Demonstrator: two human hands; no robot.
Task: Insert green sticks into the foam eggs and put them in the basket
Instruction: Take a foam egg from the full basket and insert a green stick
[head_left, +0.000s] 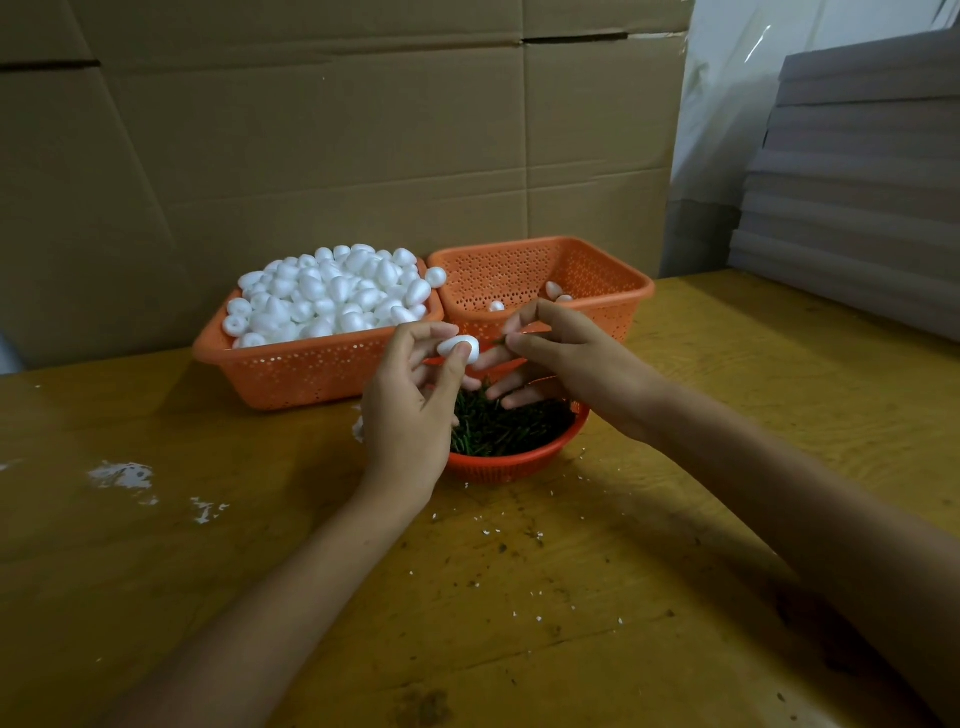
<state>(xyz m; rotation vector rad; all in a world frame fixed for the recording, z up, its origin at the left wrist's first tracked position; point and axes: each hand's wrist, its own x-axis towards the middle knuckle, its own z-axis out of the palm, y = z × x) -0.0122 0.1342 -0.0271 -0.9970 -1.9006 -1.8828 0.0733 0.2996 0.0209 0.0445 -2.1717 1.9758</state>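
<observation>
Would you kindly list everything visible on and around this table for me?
Left basket: one, orange, table rear left.
Foam eggs: many, white, heaped in it.
Right basket: one, orange, beside it, rightward.
Loose eggs: about three, white, inside right basket.
Round basket: one, red, below the hands.
Green sticks: many, dark green, in round basket.
Foam crumbs: scattered, white, on table.
Table: one, yellowish wood.
Cardboard: brown, behind baskets.
Grey sheets: stacked, far right.
Left hand: one, holding a white egg.
Right hand: one, pinching a green stick.
</observation>
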